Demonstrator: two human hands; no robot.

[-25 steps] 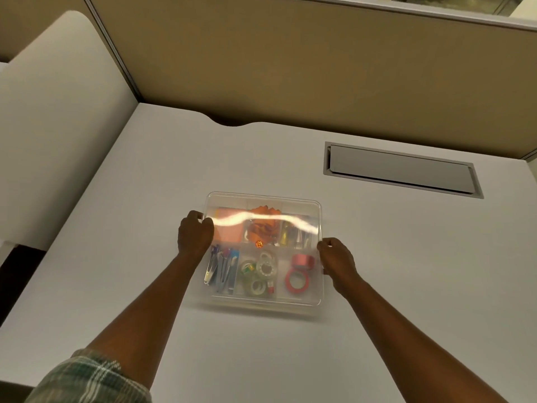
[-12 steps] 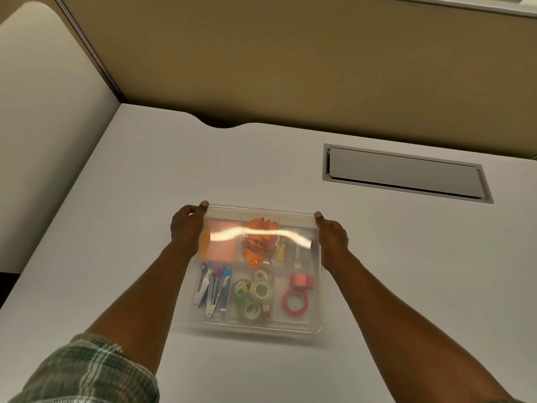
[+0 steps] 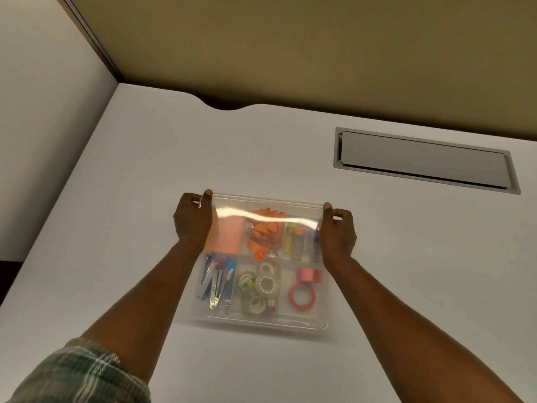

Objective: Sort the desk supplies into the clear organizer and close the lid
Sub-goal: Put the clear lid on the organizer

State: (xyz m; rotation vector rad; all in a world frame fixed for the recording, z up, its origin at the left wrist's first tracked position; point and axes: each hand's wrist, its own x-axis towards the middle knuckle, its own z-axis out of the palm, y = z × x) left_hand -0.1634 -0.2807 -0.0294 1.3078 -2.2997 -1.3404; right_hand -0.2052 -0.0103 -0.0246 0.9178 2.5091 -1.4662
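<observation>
The clear organizer (image 3: 266, 321) sat on the bench (image 3: 139, 205), supplies sorted inside and the lid (image 3: 270, 218) laid across it between the fingers (image 3: 190, 200). The left hand (image 3: 193, 222) pinched the lid's far-left corner and the right hand (image 3: 338, 232) the far-right. This looked like the closing step. Next: press down evenly, then seat the edge nearer the wrists.

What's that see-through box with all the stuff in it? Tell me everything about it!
The organizer is a flat, clear plastic box with rounded corners, lying level on the white desk. Dividers split it into six compartments, three far and three near, all holding colourful supplies. A clear lid seems to lie on top, catching a bright streak of light. The left hand grips its far left corner and the right hand its far right corner, thumbs on top.
</observation>
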